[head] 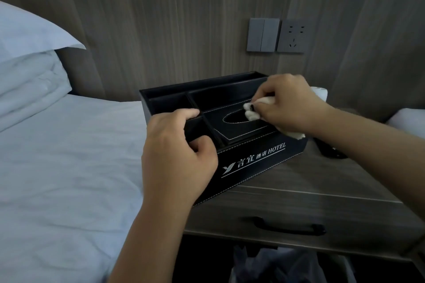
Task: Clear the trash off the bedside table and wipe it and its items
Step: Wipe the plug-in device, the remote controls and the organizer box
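Your left hand (177, 151) grips the near left corner of the black organiser box (257, 156), fingers hooked over the rim into a small compartment and thumb curled on the front wall; it hides that corner, so you cannot tell how the box sits on the edge there. Left of this grip lies the white bed (64, 156), close against the box. Right of it, your right hand (289, 105) comes in from the right with the wrist raised and pinches a crumpled white cloth (253, 112) onto the stitched lid beside the oval tissue slot. Beyond that grip, a white object (319, 93) is mostly hidden behind your knuckles and a dark item (331, 151) under your forearm is hard to make out. The bedside table (310, 181) shows bare top right of the box, up to its front edge.
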`<state>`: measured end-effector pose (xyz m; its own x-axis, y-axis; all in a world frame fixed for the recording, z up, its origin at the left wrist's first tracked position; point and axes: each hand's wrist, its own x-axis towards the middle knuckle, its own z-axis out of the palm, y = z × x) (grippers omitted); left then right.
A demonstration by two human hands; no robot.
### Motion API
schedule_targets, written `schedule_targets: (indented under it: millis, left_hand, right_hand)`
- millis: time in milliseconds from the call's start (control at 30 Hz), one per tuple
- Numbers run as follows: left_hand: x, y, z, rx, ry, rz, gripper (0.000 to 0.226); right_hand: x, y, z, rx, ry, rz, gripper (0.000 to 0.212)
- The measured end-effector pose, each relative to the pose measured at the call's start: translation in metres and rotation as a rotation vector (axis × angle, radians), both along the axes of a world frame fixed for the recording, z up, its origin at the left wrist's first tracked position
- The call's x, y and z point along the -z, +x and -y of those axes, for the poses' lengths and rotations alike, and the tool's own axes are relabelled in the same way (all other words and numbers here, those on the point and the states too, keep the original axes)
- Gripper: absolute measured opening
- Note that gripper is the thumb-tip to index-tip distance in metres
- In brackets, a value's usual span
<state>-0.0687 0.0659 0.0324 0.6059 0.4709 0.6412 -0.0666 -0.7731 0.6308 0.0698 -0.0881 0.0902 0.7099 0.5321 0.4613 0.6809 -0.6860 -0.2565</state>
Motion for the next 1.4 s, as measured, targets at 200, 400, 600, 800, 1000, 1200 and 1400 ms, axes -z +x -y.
schedule_targets:
  millis: [200, 400, 600, 800, 1000, 1200, 1400]
  left_hand:
    - [0.001, 0.0, 0.0, -0.017, 0.005, 0.015, 0.042]
    - [0.0, -0.002, 0.001, -0.005, -0.027, -0.005, 0.04]
    - [0.0, 0.002, 0.006, -0.061, -0.062, 0.001, 0.037]
    - [0.001, 0.006, 0.006, -0.104, -0.055, 0.008, 0.033]
    - [0.0, 0.006, 0.003, -0.068, -0.031, -0.003, 0.031]
    - [0.001, 0.006, 0.003, -0.06, -0.031, 0.006, 0.032]
    - [0.002, 0.005, 0.001, -0.04, -0.041, 0.017, 0.031]
  right_hand:
    - [-0.001, -0.008, -0.052, -0.274, 0.045, 0.126, 0.012]
    - [-0.01, 0.031, -0.029, -0.177, -0.257, 0.08, 0.02]
    - [-0.006, 0.049, 0.001, 0.08, -0.313, 0.05, 0.024]
    - [0.0, 0.019, 0.019, 0.487, -0.205, 0.064, 0.027]
    - [0.001, -0.026, -0.005, 0.401, -0.108, -0.028, 0.026]
    - [-0.033, 0.003, -0.014, 0.285, 0.127, -0.101, 0.02]
    - [-0.003, 0.015, -0.054, 0.402, -0.135, -0.148, 0.013]
